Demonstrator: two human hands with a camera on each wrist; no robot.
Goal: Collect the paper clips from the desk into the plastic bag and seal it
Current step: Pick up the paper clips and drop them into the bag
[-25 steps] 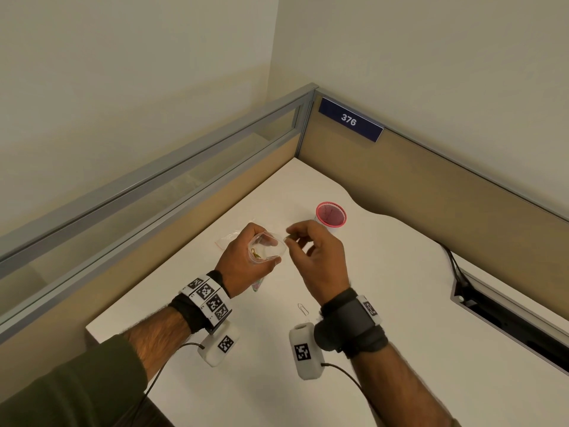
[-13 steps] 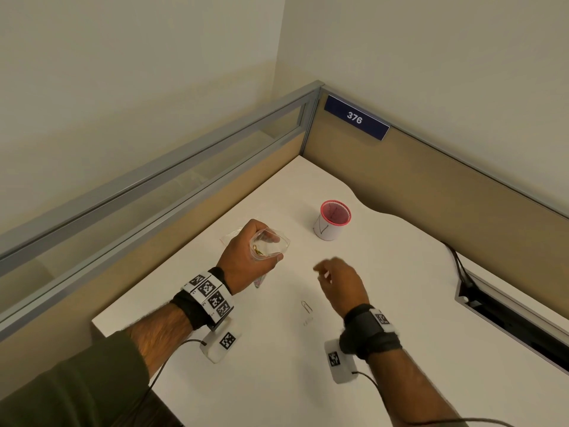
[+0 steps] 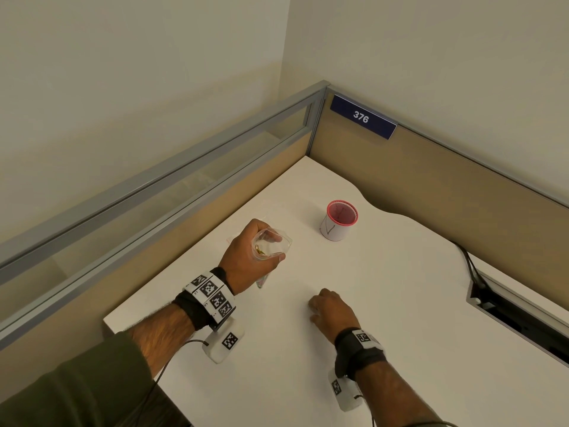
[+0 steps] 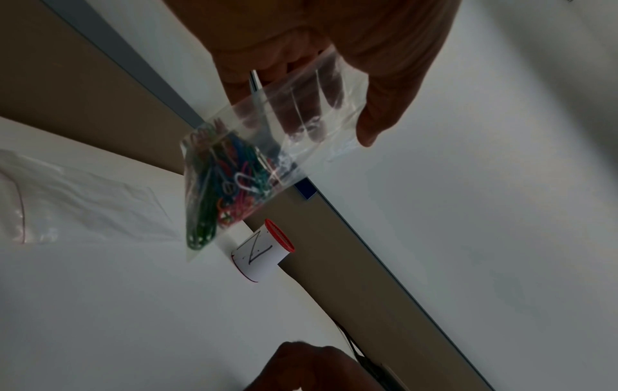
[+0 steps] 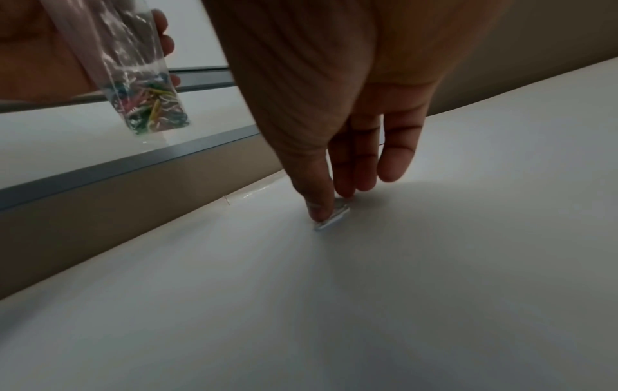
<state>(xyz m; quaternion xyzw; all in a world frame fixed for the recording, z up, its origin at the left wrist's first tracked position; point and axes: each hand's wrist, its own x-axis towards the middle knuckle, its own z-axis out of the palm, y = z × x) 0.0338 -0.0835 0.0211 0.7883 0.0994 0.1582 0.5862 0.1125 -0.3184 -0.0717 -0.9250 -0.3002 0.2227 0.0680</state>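
My left hand [image 3: 278, 248] holds a clear plastic bag [image 3: 288, 241] above the white desk [image 3: 400, 288], its mouth spread wide. The left wrist view shows the bag [image 4: 277, 127] hanging from that hand [image 4: 334, 127], with several coloured paper clips [image 4: 227, 185] heaped at the bottom. My right hand [image 3: 317, 309] is down on the desk in front of the bag and hides what it touches there. In the right wrist view its thumb and forefinger [image 5: 331, 206] pinch a pale paper clip [image 5: 332, 221] lying on the desk.
A white cup with a red rim [image 3: 338, 221] stands behind the hands. A second, flat plastic bag [image 4: 83, 201] lies on the desk by the left partition. A cable slot [image 3: 508, 312] opens at the right. Tan partition walls close the desk's far sides.
My right hand left the mouth of the bag and dropped to the desk onto the loose paper clip. The left hand kept the bag where it was.
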